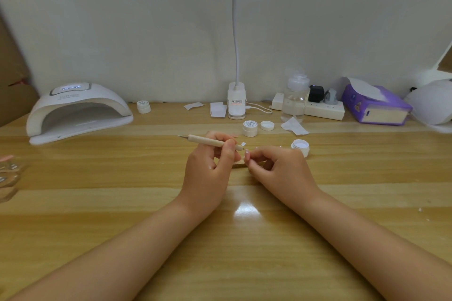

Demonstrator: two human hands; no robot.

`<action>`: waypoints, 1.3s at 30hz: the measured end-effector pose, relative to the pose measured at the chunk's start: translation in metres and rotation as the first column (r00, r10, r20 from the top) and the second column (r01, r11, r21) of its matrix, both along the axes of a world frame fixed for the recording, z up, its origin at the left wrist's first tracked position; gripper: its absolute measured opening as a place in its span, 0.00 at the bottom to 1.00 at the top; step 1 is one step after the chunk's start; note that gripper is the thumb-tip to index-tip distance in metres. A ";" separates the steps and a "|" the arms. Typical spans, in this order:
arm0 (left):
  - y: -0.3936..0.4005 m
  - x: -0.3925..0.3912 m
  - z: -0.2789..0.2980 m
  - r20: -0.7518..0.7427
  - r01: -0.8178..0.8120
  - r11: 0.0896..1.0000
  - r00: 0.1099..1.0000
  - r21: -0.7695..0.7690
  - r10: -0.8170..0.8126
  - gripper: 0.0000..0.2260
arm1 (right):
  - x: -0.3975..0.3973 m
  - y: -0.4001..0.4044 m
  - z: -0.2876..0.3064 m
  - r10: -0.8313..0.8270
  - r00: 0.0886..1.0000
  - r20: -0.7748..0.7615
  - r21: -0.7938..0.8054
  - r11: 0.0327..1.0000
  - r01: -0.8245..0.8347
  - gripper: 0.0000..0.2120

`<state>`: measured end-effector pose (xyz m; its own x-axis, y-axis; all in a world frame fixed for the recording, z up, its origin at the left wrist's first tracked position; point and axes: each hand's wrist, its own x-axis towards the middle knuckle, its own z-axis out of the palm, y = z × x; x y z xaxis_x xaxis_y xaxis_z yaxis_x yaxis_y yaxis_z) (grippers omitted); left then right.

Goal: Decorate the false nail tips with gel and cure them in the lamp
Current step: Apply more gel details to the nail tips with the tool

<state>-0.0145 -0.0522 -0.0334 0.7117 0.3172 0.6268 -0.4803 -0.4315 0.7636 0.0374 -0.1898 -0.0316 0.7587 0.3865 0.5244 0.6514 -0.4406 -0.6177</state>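
Two hands low over wooden table (97,203), near its middle, fingertips almost meeting. Left hand (208,166), fingers curled, pinching wooden dotting tool (210,141), shaft lying nearly level, metal point aimed right at small false nail tip (247,152). Right hand (276,166), fingers bent, pinching that nail tip's holder stick (238,165), mostly hidden under both hands. Just right of right hand, open gel pot (300,146), white inside; behind, closed gel pot (250,128) beside loose lid (267,125). Far left, against wall, white curing lamp (78,110), mouth facing forward, well apart from hands. Behind centre, clip desk lamp (236,102), clear bottle (294,98), power strip (322,110), purple tissue pack (374,105)
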 end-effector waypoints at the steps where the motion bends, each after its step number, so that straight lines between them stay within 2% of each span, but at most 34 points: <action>1: 0.000 0.000 0.000 0.015 -0.002 1.000 1.000 -0.006 0.002 0.05 | 0.000 0.000 0.000 -0.002 1.000 0.000 0.001 1.000 0.002 0.04; 12: 0.001 -0.004 0.003 0.097 0.017 1.000 0.995 0.014 -0.018 0.05 | 0.001 0.000 -0.001 -0.022 1.000 0.010 0.009 1.000 0.021 0.05; 21: 0.001 -0.004 0.001 0.089 0.034 0.999 0.995 -0.021 -0.032 0.05 | 0.002 0.000 -0.002 -0.024 1.000 -0.003 0.023 0.999 0.024 0.05; 39: 0.000 -0.002 -0.002 -0.007 0.026 0.999 1.000 0.033 -0.025 0.04 | 0.002 -0.001 -0.002 -0.021 1.000 -0.023 0.022 1.000 0.021 0.04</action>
<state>-0.0163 -0.0518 -0.0357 0.7234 0.2779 0.6321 -0.4865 -0.4446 0.7521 0.0392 -0.1908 -0.0335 0.7785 0.3588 0.5150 0.6276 -0.4401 -0.6422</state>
